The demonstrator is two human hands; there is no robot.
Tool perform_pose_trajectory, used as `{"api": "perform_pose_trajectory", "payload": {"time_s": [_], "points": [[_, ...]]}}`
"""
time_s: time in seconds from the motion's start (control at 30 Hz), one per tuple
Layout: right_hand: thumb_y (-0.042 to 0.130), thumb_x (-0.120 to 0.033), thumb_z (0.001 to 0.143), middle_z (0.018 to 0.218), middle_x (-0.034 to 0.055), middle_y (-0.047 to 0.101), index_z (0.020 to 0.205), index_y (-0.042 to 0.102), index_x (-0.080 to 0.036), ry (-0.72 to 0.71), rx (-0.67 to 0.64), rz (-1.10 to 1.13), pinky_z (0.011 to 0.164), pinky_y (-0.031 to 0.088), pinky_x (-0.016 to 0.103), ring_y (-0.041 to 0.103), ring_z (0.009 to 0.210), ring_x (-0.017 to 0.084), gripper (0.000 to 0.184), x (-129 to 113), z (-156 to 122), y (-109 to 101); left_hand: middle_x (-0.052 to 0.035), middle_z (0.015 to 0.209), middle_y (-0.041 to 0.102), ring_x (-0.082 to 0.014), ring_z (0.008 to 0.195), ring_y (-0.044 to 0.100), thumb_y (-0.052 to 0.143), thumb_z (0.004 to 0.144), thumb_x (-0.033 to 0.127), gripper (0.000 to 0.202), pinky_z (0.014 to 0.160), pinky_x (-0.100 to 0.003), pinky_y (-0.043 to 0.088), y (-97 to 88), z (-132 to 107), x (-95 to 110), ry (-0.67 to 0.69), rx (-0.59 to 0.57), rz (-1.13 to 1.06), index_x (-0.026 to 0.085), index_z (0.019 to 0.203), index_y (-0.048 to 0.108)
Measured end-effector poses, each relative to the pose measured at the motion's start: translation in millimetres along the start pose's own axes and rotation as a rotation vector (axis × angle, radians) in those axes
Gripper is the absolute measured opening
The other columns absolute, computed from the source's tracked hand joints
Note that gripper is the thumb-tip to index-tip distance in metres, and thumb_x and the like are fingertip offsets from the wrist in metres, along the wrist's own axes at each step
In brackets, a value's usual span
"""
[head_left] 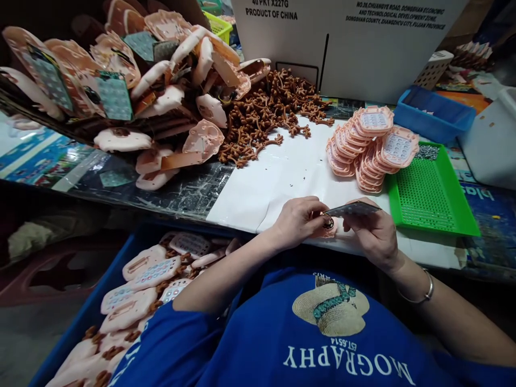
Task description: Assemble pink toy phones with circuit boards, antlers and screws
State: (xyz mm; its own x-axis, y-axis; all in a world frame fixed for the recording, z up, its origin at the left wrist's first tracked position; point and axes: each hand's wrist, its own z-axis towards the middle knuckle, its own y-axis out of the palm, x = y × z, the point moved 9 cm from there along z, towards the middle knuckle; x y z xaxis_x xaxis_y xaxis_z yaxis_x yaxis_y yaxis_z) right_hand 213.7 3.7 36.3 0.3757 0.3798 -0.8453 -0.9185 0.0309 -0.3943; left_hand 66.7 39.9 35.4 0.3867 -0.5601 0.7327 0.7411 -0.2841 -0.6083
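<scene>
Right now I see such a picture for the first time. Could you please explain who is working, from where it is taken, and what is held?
There is no machine: you see a person's bare left hand and right hand. The one picture comes from a camera worn on that person's head, looking forward and down. The right hand holds a thin dark board; the left hand is beside it, at a small round part. On the table lie brown pieces, stacked pink shells and a green tray.

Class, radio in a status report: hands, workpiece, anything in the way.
Right hand holding dark board. Left hand at its edge, exact grip unclear. Pink piece below, partly hidden. Stacked pink shells beyond, apart from both hands.
</scene>
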Motion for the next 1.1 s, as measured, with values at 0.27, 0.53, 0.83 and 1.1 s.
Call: {"api": "perform_pose_trajectory", "payload": {"time_s": [0.27, 0.53, 0.83, 1.1], "points": [[0.053, -0.023, 0.096, 0.085, 0.0046, 0.070, 0.097, 0.066, -0.019, -0.009, -0.061, -0.237, 0.067, 0.054, 0.033, 0.064, 0.070, 0.017, 0.014, -2, -5, -3, -0.0050, 0.077, 0.063, -0.0148, 0.070, 0.056, 0.053, 0.100, 0.026, 0.025, 0.064, -0.026, 0.043, 4.4, -23, 29, 0.380, 0.028, 0.388, 0.015, 0.088, 0.071], [0.052, -0.021, 0.098, 0.093, 0.0035, 0.072, 0.103, 0.064, -0.020, -0.035, -0.139, -0.222, 0.078, 0.057, 0.031, 0.069, 0.084, 0.017, 0.013, 2, -8, 1, -0.0066, 0.085, 0.065, -0.0175, 0.076, 0.053, 0.051, 0.100, 0.025, 0.024, 0.068, -0.030, 0.043, 6.8, -25, 31, 0.338, -0.026, 0.445, 0.016, 0.088, 0.071], [0.055, -0.022, 0.097, 0.088, 0.0006, 0.071, 0.103, 0.063, -0.022, 0.020, -0.138, -0.176, 0.072, 0.054, 0.027, 0.068, 0.077, 0.014, 0.010, 6, -8, -1, -0.0018, 0.083, 0.064, -0.0144, 0.074, 0.059, 0.061, 0.094, 0.023, 0.015, 0.068, -0.029, 0.042, 7.6, -14, 19, 0.104, -0.086, 0.342, 0.018, 0.085, 0.072], [0.060, -0.035, 0.094, 0.074, -0.0033, 0.063, 0.104, 0.059, -0.023, 0.395, -0.173, 0.206, 0.057, 0.050, 0.023, 0.058, 0.060, 0.011, 0.015, 38, -7, 6, -0.0062, 0.088, 0.065, -0.0199, 0.082, 0.055, 0.050, 0.099, 0.023, 0.023, 0.073, -0.035, 0.042, 10.4, -32, 35, 0.305, -0.022, 0.568, 0.016, 0.089, 0.070]]}}
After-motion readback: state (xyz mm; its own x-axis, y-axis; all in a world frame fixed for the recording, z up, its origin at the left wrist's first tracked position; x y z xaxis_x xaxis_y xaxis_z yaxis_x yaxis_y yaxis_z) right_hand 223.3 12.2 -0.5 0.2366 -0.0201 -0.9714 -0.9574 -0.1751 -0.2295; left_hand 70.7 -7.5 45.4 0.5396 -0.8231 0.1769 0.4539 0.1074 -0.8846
